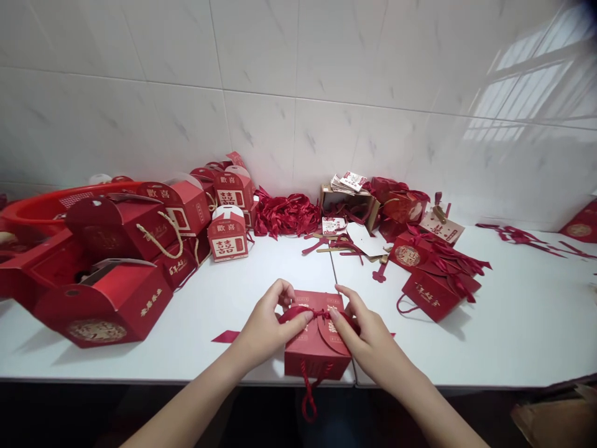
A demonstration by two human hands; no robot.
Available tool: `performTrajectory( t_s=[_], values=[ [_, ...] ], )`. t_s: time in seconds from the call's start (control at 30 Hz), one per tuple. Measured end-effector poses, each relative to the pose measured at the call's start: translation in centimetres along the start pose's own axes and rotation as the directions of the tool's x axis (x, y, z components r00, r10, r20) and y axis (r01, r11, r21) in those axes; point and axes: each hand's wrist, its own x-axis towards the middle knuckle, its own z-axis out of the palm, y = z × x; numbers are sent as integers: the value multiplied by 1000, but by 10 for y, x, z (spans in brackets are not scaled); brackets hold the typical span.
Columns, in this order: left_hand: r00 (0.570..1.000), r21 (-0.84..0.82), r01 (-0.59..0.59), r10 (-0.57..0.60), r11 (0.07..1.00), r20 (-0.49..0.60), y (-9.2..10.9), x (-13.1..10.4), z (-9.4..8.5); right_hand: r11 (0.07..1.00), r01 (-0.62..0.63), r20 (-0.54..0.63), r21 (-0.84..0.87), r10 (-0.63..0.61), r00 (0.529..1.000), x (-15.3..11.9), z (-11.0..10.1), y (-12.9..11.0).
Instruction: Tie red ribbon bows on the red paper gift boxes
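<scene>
A red gift box [317,364] with gold lettering lies near the table's front edge, a twisted red cord handle [308,398] hanging down its front. Across its closed top flaps runs a dark red ribbon [321,314], knotted in the middle. My left hand [275,317] pinches the ribbon just left of the knot, thumb on top. On the other side, my right hand [361,323] grips the ribbon with its thumb beside the knot. One ribbon tail [226,336] sticks out on the table to the left.
Several open red boxes [116,305] and an orange-red basket [69,202] crowd the left. A heap of red ribbons [286,213] lies by the wall. An open carton [347,202] with cards stands at the back. Ribbon-tied boxes [433,292] sit at right.
</scene>
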Motion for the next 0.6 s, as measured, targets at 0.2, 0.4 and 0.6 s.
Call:
performTrajectory(
  t_s=[0.2,0.4,0.6],
  values=[
    [1000,43,5,-6,999,14,4,-3,2,999,-25,7,41,25,1000,3,3,-2],
    [999,204,10,-19,979,45,6,-1,-18,983,73,-28,171,-70,997,1,-10,17],
    [903,303,62,-183,951,389,17,18,-59,872,317,-35,-373,-355,934,-4,-32,20]
  ],
)
